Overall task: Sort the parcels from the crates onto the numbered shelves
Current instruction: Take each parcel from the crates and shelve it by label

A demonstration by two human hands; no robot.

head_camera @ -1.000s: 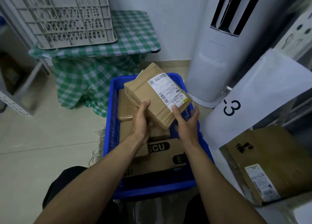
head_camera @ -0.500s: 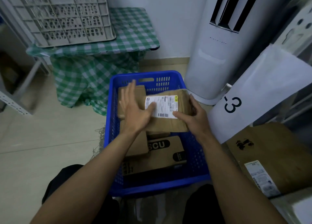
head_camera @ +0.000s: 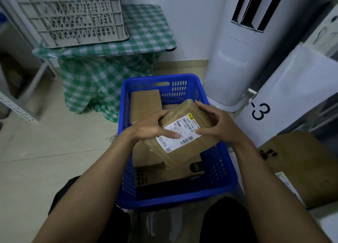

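A brown taped parcel (head_camera: 188,145) with a white shipping label hangs tilted over the blue crate (head_camera: 221,180), label facing up. My left hand (head_camera: 155,127) grips its left edge, thumb on the label. My right hand (head_camera: 214,123) holds its right edge from above. More cardboard parcels lie in the crate: one (head_camera: 144,103) at the back left, others under the held one, partly hidden. A white sign (head_camera: 292,100) marked "-3" hangs on the shelf at the right.
A big brown box (head_camera: 307,162) lies on the low shelf at the right. A white tower air conditioner (head_camera: 243,46) stands behind the crate. A grey crate (head_camera: 73,15) sits on a green checked table (head_camera: 146,32). A metal rack (head_camera: 16,103) stands at the left.
The parcel was turned in both hands, label rotated around, and it came lower and nearer to me over the crate. My left hand went from lying flat on it to gripping its edge.
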